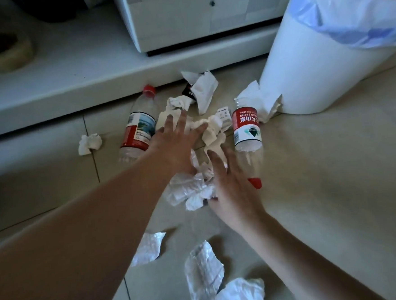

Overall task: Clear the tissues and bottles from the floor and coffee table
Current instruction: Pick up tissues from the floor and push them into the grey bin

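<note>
Crumpled white tissues point(211, 132) lie scattered over the tiled floor. My left hand point(177, 137) reaches over the middle heap with fingers spread and straight, fingertips on the tissue. My right hand point(229, 182) lies flat and open over another tissue wad point(190, 192). A clear water bottle point(139, 128) with a red cap lies left of my left hand. A second clear bottle point(247, 132) with a red-and-white label lies right of the heap, its red cap beside my right hand.
A white trash bin point(308, 67) with a plastic liner stands at the right. A white low shelf point(70, 83) and cabinet run along the back. More tissues point(203, 273) lie near me, one point(90, 143) at the left, others point(261, 101) by the bin.
</note>
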